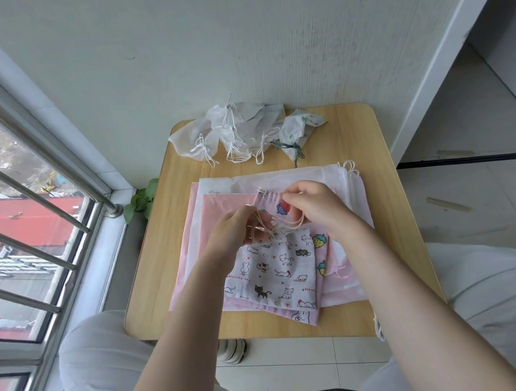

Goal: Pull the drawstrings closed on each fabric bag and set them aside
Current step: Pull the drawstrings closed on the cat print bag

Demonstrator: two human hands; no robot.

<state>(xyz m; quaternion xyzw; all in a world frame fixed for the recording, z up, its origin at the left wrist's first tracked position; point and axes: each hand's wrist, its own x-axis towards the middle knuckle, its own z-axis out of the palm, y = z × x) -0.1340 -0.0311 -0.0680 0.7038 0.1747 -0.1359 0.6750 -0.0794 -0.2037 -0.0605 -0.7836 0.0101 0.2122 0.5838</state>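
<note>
A small pink fruit-print bag (277, 207) lies on top of a flat stack of fabric bags (189, 239) on the small wooden table (368, 179); its far edge is gathered. My left hand (235, 232) pinches beige drawstring cords (263, 228) at the bag's left. My right hand (313, 203) pinches the cord looping across to its right. Below my hands lies a cat-print bag (277, 269) over a pink one. Several cinched white bags (233, 128) and a leaf-print one (294, 133) are piled at the table's far edge.
A white wall rises right behind the table. A window with metal bars (17, 204) runs along the left, with a small green plant (143, 200) at its sill. My knees flank the table's near edge. Tiled floor and a white cabinet lie to the right.
</note>
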